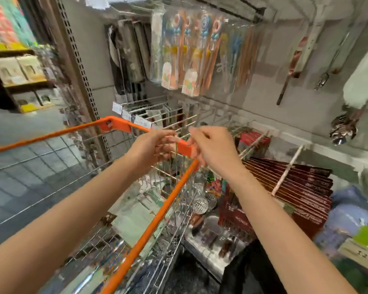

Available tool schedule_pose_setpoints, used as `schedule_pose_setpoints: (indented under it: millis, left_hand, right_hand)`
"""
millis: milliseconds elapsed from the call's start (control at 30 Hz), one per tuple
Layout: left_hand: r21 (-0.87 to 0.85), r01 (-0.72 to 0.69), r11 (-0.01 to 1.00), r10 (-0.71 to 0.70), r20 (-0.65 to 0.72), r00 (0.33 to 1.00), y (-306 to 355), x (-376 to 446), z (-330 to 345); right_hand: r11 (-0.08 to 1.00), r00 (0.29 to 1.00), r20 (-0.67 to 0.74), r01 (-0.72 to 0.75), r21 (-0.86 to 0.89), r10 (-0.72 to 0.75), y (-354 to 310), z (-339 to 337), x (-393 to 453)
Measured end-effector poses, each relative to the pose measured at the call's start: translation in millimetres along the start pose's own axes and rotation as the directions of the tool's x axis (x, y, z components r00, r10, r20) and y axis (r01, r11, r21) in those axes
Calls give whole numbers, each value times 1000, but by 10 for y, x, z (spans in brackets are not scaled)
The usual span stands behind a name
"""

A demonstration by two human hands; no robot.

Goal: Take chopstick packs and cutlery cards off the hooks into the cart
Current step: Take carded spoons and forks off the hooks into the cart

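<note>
Room for movement is narrow around the cart (157,219): its orange-edged wire rim is pressed close to the display wall, and bare metal hooks (179,122) jut out over its far corner. Open tiled floor is seen to the left of the cart. Both hands are raised over that far corner, just in front of the hook tips. The left hand (152,146) is seen with fingers curled, near the orange corner piece; whether anything is held cannot be told through the blur. The right hand (214,145) is seen with fingertips drawn together as if pinching, but no object between them can be made out.

To the right of the cart, a stack of dark red chopstick packs (295,194) is hung on a white hook, fanned and tilted, close beside the right forearm. Above the cart, clear packs of colourful children's cutlery (189,54) are hung in a row, with dark packs beside them. Metal ladles (342,128) hang further right. Inside the cart, pale flat packs are seen lying against the wire.
</note>
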State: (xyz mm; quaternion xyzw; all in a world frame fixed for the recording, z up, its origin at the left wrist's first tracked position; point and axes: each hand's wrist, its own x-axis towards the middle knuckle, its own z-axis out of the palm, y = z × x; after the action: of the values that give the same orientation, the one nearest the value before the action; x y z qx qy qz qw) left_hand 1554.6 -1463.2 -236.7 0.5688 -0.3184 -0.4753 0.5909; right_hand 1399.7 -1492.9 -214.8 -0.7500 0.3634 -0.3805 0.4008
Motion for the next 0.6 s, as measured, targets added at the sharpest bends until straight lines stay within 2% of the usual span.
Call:
schedule_pose_setpoints:
  millis: [167,333,467,600]
  left_hand:
    - [9,173,985,-171,-131,977,-488,-52,-642]
    - [-75,352,933,-360,-186,914,-1090,-196,-1101]
    - [-169,491,855,-518,-215,828,-1530,-216,-1306]
    - [-280,583,763,-640,-201,742,-1858,-228,-1377]
  right_hand:
    - [994,966,258,50,-97,-24,-128,573,168]
    - [944,843,512,19,-328,161,-25,1068,448]
    - [810,666,653,123,-574,362,119,1347,574]
    - [644,582,628,219,-733,516,339,1480,606]
